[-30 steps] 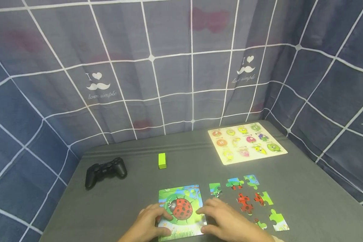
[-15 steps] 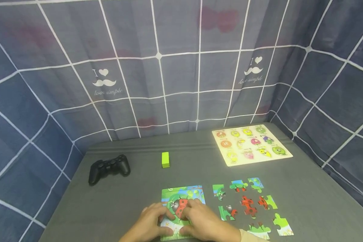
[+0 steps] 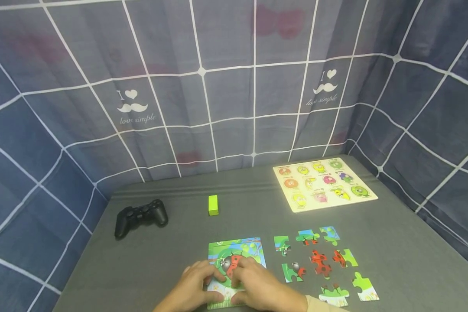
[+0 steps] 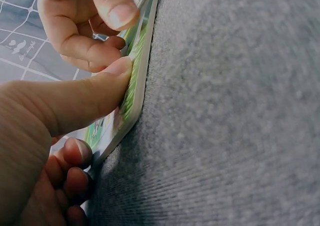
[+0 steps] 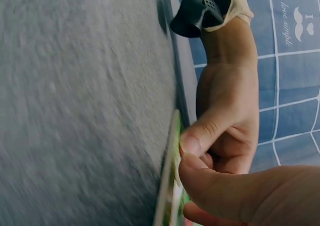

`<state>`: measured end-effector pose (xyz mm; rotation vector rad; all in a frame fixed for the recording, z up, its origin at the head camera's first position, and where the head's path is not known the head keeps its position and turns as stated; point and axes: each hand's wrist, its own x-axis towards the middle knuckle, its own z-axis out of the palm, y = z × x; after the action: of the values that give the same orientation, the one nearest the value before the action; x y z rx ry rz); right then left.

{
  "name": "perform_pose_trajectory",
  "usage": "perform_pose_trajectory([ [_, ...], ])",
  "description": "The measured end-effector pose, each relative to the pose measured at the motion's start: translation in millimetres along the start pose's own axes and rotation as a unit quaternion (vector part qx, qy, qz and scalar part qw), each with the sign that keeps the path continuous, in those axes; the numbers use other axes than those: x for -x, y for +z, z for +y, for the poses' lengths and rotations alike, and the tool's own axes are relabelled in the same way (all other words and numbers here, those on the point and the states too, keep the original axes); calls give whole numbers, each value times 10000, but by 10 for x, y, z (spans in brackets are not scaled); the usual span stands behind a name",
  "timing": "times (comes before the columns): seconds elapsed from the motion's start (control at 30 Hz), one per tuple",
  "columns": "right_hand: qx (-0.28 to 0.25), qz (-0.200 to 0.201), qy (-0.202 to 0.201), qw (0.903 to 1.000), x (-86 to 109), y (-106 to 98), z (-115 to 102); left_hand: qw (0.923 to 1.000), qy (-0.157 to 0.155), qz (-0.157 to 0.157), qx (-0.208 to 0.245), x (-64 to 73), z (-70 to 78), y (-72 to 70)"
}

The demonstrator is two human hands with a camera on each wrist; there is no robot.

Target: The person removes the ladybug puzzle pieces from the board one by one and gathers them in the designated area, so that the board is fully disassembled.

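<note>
A square puzzle board point(image 3: 255, 246) with a ladybird picture lies on the table in the head view. My left hand point(image 3: 193, 286) holds its lower left side: the thumb point(image 4: 107, 88) presses on the grassy front border and the other fingers curl at the side edge. Over the lower right of the picture is my right hand point(image 3: 257, 284), fingers bent, its thumb point(image 5: 196, 140) at the front border beside the left thumb. I cannot tell whether the right hand pinches a piece. Loose jigsaw pieces point(image 3: 320, 262) lie flat to the right of the board.
A cream fruit board point(image 3: 320, 185) lies at the back right. A lime green block point(image 3: 213, 205) stands behind the puzzle board, and a black game controller point(image 3: 141, 218) rests at the left. Gridded blue curtains point(image 3: 226, 99) enclose the table point(image 3: 171, 242) on the back and sides.
My right hand has moved left from the board's right edge onto the picture, uncovering loose pieces beside it. The left hand stays at the lower left. The head view has shifted slightly.
</note>
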<state>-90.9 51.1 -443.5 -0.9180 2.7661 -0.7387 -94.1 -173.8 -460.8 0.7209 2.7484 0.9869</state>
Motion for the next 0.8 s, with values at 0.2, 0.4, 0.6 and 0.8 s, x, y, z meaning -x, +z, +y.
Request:
perform_pose_trajectory([
  [0.2,52,6,81,10000,-6,33,-43,9995,217,215,-75,26,-1,16],
  [0.4,252,231,19,9994,-19,102,-55,9995,101,244,-185,45,-6,13],
  [0.6,34,197,-95,9998,-50,144,-44,9940,-220,217,-1050,119,17,3],
  [0.8,-455,4,178,9988,-85,128,-18,9917,-292,-226,-1229,153,-44,-39],
])
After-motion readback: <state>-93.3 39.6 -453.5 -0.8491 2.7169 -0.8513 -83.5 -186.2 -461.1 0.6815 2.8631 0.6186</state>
